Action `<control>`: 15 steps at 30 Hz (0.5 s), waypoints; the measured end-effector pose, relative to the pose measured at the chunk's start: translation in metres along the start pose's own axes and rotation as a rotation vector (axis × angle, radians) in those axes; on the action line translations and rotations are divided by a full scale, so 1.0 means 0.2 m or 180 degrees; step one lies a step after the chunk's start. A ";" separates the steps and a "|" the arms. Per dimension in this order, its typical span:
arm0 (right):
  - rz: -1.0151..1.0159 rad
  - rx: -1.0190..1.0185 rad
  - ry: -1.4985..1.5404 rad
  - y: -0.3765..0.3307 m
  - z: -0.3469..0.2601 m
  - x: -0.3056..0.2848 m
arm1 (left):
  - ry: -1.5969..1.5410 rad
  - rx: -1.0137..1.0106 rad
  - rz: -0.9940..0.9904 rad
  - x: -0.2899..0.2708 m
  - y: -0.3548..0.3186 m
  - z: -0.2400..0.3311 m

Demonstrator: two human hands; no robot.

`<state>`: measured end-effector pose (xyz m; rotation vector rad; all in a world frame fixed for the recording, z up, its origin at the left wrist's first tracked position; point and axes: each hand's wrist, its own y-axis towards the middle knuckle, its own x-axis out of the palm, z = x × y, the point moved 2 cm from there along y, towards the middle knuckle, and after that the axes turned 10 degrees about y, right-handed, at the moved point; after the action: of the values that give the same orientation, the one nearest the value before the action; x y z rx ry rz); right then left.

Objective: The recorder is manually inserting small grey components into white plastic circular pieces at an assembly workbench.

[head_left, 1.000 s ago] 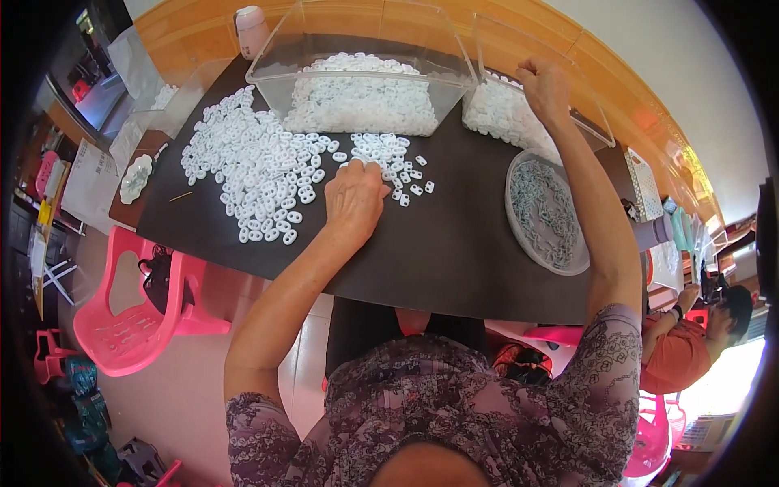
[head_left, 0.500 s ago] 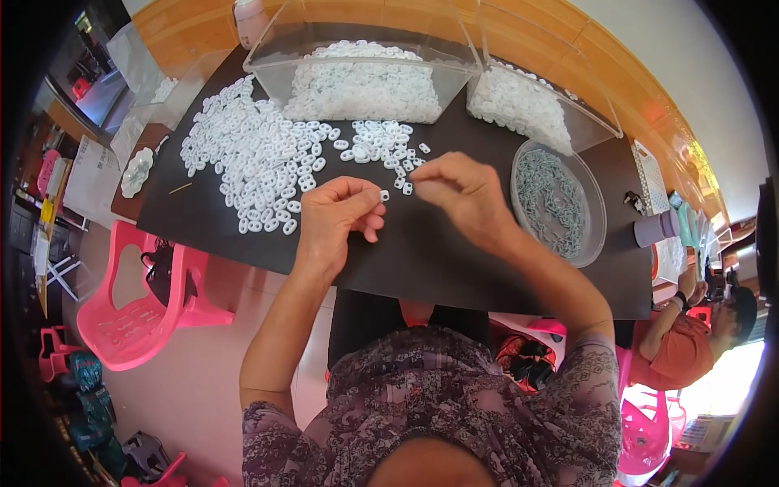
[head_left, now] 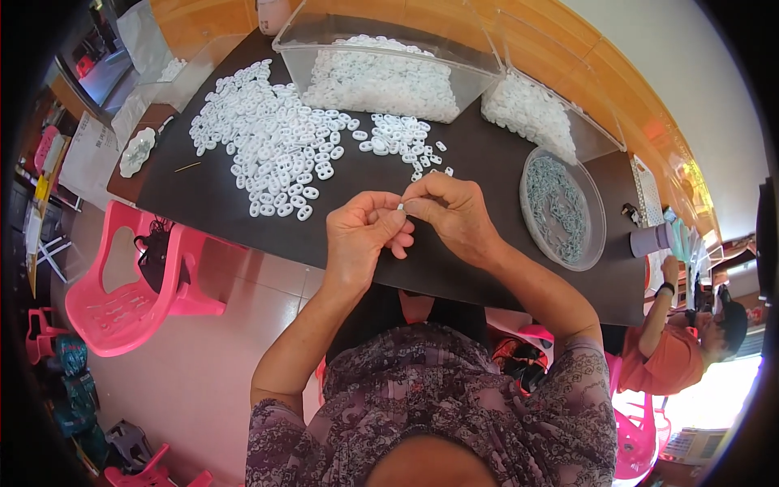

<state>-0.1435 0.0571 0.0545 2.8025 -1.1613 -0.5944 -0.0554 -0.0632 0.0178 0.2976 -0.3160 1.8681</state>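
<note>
Just above the dark table (head_left: 487, 268), my left hand (head_left: 354, 237) pinches a small white plastic piece (head_left: 401, 206) between thumb and forefinger. My right hand (head_left: 456, 214) meets it from the right, thumb and forefinger pressed together at the piece; whatever else those fingertips hold is hidden. Beyond my hands lies a small group of white pieces (head_left: 396, 134), with a few smaller ones (head_left: 419, 159) at its near right. A wide heap of oval white two-hole pieces (head_left: 280, 134) spreads to the left.
Two clear bins (head_left: 475, 71) of white pieces stand along the far side. At right is a round clear tub (head_left: 596, 213) with grey-green chain-like parts, beside a greyish-purple cup (head_left: 647, 240). A pink chair (head_left: 109, 276) stands left; a person in orange (head_left: 661, 357) is at far right.
My right hand has moved left and down from near the small pieces to meet my left hand at the white piece. The whole view has shifted slightly.
</note>
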 end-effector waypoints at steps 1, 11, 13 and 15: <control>-0.0104 0.0060 0.0119 0.01 -0.01 0.00 | -0.0007 0.0021 0.0010 0.00 0.00 -0.01; 0.0297 -0.1393 -0.1953 0.44 0.16 0.04 | 0.0220 0.0315 0.0356 -0.09 0.00 -0.10; 0.0288 -0.1587 -0.2053 0.50 0.20 0.07 | 0.0138 0.0375 0.0324 -0.10 0.00 -0.10; 0.0281 -0.1768 -0.2163 0.52 0.22 0.09 | 0.0150 0.0456 0.0248 -0.09 -0.01 -0.11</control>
<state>-0.2174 -0.0253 0.0276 2.1062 -0.9615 -1.6415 -0.0494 -0.0717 -0.0084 0.3421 -0.1637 1.9757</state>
